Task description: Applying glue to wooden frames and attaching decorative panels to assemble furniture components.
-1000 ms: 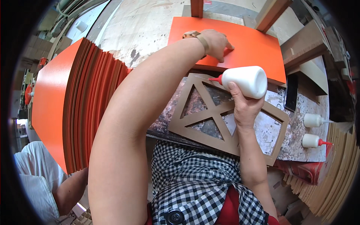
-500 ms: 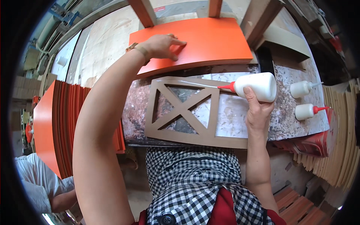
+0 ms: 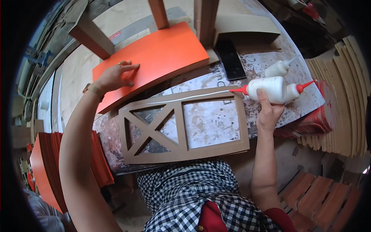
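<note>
My right hand [image 3: 270,115] grips a white squeeze glue bottle [image 3: 272,89] with a red nozzle. The bottle lies nearly level, its tip at the far right corner of a brown fibreboard frame [image 3: 179,127]. This frame has an X brace in its left opening and a plain rectangular opening on the right. Along its far rail runs a thin white line of glue [image 3: 189,95] that ends near the nozzle. Over a stack of orange boards [image 3: 154,54], my left hand [image 3: 114,77] is open, fingers spread; whether the fingertips touch the top board I cannot tell.
Two more glue bottles stand right of the held one: a clear-tipped one [image 3: 277,69] and a red-tipped one [image 3: 294,92], partly hidden. Behind are a black phone-like slab [image 3: 230,60] and wooden uprights [image 3: 157,13]. Stacked orange panels [image 3: 40,170] flank the left, pale boards [image 3: 344,104] the right.
My right hand has drawn the nozzle along the far rail to its right corner, lengthening the glue line. The view has shifted and turned; my left hand stays over the orange boards.
</note>
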`<move>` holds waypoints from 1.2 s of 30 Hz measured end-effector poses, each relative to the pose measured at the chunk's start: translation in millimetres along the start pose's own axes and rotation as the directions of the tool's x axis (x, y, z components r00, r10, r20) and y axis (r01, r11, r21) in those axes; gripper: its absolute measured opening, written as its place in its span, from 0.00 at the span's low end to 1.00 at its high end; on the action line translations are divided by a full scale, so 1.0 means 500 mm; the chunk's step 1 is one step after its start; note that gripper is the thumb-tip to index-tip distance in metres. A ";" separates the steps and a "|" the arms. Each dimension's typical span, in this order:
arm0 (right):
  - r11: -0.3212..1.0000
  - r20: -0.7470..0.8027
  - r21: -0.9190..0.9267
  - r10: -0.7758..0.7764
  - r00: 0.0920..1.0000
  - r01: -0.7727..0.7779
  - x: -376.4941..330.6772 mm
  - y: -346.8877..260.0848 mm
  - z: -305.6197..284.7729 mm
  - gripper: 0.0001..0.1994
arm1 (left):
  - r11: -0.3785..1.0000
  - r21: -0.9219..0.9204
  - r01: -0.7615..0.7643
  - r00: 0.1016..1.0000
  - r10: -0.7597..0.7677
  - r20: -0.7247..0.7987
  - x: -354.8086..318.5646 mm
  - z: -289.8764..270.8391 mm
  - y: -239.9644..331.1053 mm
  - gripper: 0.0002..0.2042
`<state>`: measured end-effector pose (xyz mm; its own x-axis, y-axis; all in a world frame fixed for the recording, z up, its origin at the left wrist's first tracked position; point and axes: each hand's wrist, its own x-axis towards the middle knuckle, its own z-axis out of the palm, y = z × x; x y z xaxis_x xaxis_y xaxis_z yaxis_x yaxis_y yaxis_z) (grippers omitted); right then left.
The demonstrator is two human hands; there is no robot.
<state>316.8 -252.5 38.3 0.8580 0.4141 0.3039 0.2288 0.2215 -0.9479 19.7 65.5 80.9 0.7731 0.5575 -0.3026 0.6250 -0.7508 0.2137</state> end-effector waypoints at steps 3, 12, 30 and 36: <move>1.000 -0.039 -0.002 -0.001 0.999 0.001 0.014 -0.006 -0.022 0.23 | 0.999 -0.030 0.040 0.999 -0.040 0.006 0.001 0.001 0.001 0.32; 1.000 -0.016 0.030 -0.007 1.000 0.007 0.023 -0.003 -0.050 0.22 | 0.998 -0.038 0.048 0.999 -0.048 -0.001 0.002 0.002 -0.004 0.32; 0.986 0.105 0.147 0.070 0.992 -0.085 -0.105 -0.059 -0.224 0.27 | 0.992 -0.122 0.034 0.999 -0.033 0.007 0.010 0.007 -0.013 0.32; 0.992 0.216 0.109 0.042 0.975 -0.067 -0.144 -0.068 -0.272 0.28 | 0.997 -0.063 0.042 0.999 -0.042 0.002 0.008 0.013 -0.021 0.31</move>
<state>309.9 -410.1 35.4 0.7472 0.6039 0.2773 0.1195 0.2884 -0.9500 15.6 73.4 71.3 0.7457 0.5881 -0.3132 0.6629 -0.7025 0.2590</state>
